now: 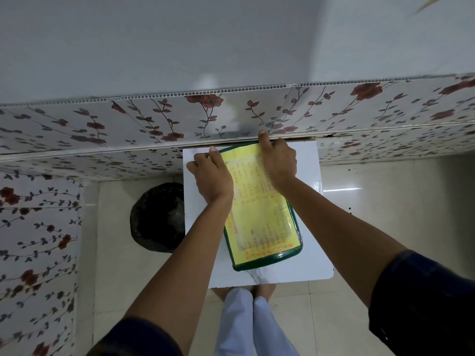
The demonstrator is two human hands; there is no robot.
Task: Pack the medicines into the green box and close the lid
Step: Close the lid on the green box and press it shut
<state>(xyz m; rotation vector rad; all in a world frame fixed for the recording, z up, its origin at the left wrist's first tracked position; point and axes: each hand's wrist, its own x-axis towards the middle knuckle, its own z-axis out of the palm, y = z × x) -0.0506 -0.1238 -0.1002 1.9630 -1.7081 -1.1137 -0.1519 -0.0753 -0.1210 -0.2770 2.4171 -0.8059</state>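
Head view shows the green box (267, 262) lying on a small white table (308, 253), lid on, running from the table's far edge toward the near edge and a little skewed to the table's sides. Its dark green rim frames a yellow sheet (259, 222) with rows of orange and faint dark writing, too blurred to read, under a glossy clear cover. No medicines are visible outside the box.

The left hand (212, 176) rests on the far left corner of the lid, fingers curled over its edge near the table's far left corner. The right hand (279, 160) presses on the far right corner, fingers hooked over the far edge, close against the wall; both hands are closed on the lid's rim. The forearms cross the near part of the table and hide the left side of the box.

A floral-patterned panel (154, 119) stands right behind the table's far edge. A black round bin (156, 217) stands on the pale tiled floor (385, 201) just beside the table's left edge. White trouser legs (239, 325) show below the near edge.
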